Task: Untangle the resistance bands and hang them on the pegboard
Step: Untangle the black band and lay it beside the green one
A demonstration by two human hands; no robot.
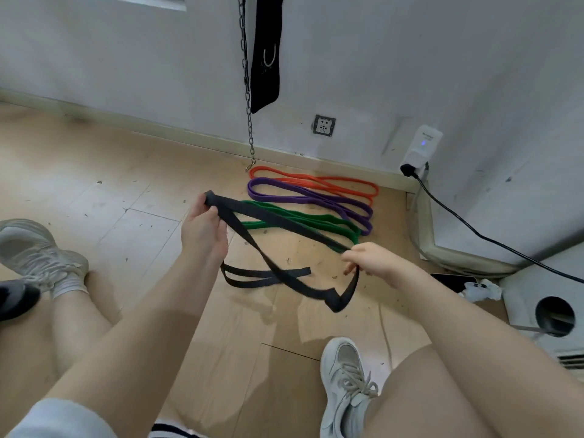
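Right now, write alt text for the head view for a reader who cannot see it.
A person's left hand and right hand hold a twisted black band stretched between them above a wooden floor. Beyond it, green, purple and orange bands lie side by side near the wall.

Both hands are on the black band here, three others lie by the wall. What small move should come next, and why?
Probably draw the hands apart to pull the twist out. The left hand grips one end of the black band, the right hand pinches it farther along, and the slack between them crosses over itself on the floor. The green band, purple band and orange band already lie separate.
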